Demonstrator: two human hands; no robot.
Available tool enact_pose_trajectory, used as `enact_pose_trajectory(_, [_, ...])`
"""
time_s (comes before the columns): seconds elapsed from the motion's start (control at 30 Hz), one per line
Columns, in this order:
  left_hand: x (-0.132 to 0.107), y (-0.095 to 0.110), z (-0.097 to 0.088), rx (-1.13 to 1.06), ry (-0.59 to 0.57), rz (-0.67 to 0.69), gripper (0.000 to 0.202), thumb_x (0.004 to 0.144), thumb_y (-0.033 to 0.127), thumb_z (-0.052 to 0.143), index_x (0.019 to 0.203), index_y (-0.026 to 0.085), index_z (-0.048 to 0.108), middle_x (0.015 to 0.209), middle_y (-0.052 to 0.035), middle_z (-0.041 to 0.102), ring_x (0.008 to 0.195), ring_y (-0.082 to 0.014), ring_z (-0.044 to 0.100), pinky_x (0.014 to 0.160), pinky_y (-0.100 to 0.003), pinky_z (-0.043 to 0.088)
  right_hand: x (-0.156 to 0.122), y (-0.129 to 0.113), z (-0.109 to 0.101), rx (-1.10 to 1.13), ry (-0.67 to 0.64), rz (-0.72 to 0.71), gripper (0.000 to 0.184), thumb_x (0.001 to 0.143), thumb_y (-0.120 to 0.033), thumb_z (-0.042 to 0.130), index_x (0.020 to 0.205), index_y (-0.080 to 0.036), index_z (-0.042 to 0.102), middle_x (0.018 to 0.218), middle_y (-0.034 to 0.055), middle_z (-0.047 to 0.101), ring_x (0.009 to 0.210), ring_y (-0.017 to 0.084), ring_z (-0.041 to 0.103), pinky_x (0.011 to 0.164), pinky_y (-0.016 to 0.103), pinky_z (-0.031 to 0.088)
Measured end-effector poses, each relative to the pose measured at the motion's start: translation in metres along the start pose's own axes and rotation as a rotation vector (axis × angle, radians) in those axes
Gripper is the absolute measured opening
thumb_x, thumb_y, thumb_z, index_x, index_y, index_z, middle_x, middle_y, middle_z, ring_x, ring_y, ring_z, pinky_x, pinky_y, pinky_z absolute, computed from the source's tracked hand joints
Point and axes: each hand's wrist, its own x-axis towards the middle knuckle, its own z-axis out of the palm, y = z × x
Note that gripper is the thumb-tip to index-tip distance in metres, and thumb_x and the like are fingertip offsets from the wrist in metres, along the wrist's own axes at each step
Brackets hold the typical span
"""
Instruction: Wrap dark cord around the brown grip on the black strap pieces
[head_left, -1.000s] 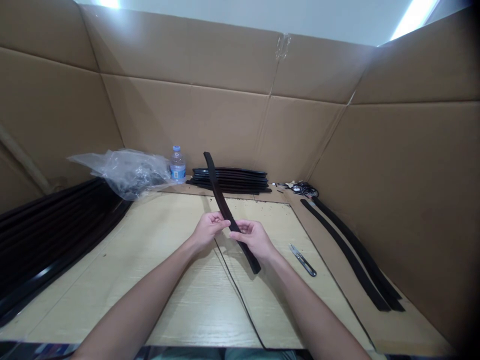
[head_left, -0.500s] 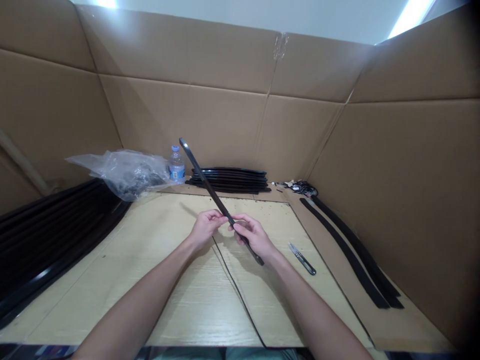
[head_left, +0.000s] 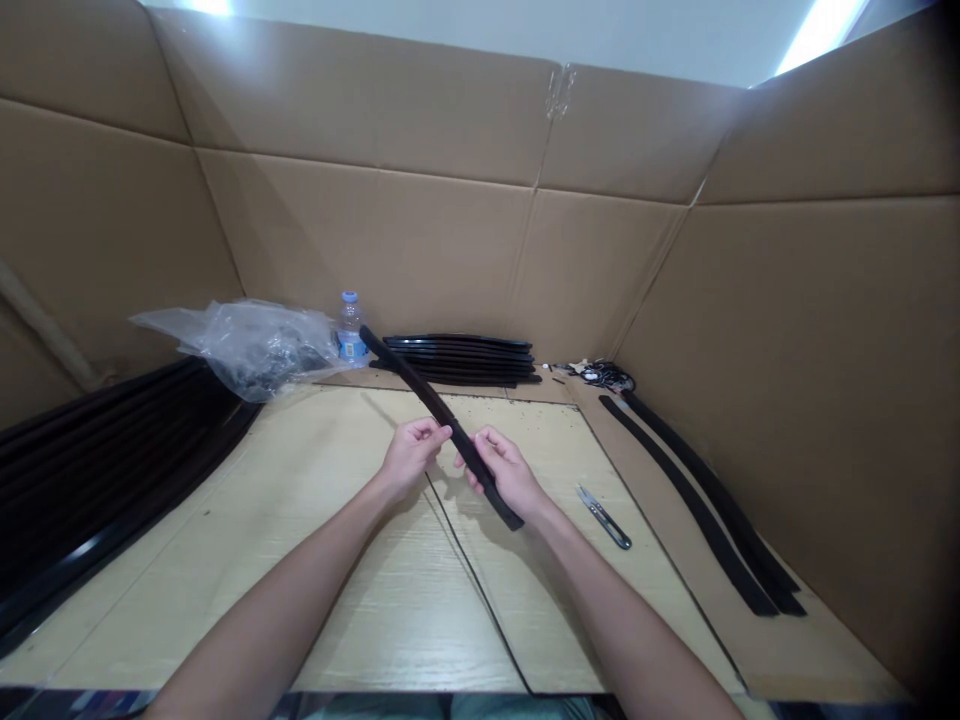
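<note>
We hold one long, narrow strip (head_left: 435, 402), black with a faint brownish tinge, its dull face turned toward us. It is whole in our view, gently curved, and held in the air on a slant. Its far end overlaps the right edge of the bottle (head_left: 349, 325); its squared near end sits nearer us and right of the bottle.
</note>
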Motion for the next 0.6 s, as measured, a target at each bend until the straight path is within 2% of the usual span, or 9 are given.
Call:
enact_pose_trajectory(0.07, [0.001,-0.001,-0.002,0.014,0.01,-0.002,0.036,0.07,0.041,0.072,0.058,0.014,0.051,0.044,0.008,0.033,0.04,-0.0039,0.023,0.041,-0.02,0.015,0.002,0.001,0.0,-0.03,0.01,-0.034,0.03,0.08,-0.049,0.061,0.08,-0.019,0.054,0.07,-0.0002,0.065,0.046,0.007,0.048,0.042,0.02,0.035])
enact_pose_trajectory(0.2, [0.002,-0.001,-0.003,0.01,0.006,-0.016,0.032,0.064,0.038,0.077,0.062,0.013,0.057,0.046,0.0068,0.039,0.04,-0.0039,0.028,0.041,-0.02,0.017,0.003,0.003,-0.004,-0.113,0.049,-0.034,0.038,0.071,-0.042,0.072,0.1,-0.018,0.063,0.068,-0.0015,0.063,0.05,0.009,0.049,0.047,0.022,0.036])
enact_pose_trajectory(0.33, [0.0,0.004,-0.002,-0.024,-0.074,-0.025,0.029,0.06,0.033,0.079,0.073,0.011,0.066,0.058,-0.0002,0.057,0.049,-0.0077,0.045,0.047,-0.02,0.03,0.002,-0.002,-0.014,-0.149,-0.009,0.038,0.031,0.065,-0.037,0.078,0.085,-0.016,0.067,0.068,-0.0016,0.063,0.055,0.01,0.053,0.051,0.023,0.04])
enact_pose_trajectory(0.43, [-0.002,0.006,0.0,-0.017,-0.134,-0.028,0.03,0.058,0.03,0.08,0.077,0.01,0.069,0.065,-0.003,0.063,0.054,-0.0105,0.051,0.049,-0.022,0.033,-0.001,-0.008,-0.021,-0.133,-0.093,0.073,0.031,0.063,-0.032,0.08,0.084,-0.015,0.064,0.067,-0.0024,0.064,0.053,0.01,0.057,0.053,0.023,0.044])
enact_pose_trajectory(0.53, [-0.004,0.007,0.002,0.008,-0.116,-0.021,0.022,0.061,0.028,0.079,0.066,0.013,0.064,0.055,0.0013,0.058,0.046,-0.0072,0.044,0.045,-0.021,0.028,-0.004,-0.009,-0.021,-0.084,-0.133,0.098,0.037,0.063,-0.032,0.08,0.085,-0.018,0.054,0.069,-0.0008,0.069,0.053,0.014,0.063,0.052,0.026,0.049])
enact_pose_trajectory(0.6, [-0.004,0.007,0.002,0.036,-0.115,-0.018,0.024,0.064,0.028,0.077,0.06,0.013,0.06,0.052,0.0022,0.055,0.043,-0.0061,0.041,0.044,-0.021,0.026,-0.005,-0.009,-0.018,-0.055,-0.141,0.077,0.041,0.064,-0.034,0.08,0.083,-0.021,0.045,0.076,0.0012,0.071,0.049,0.014,0.063,0.044,0.024,0.046])
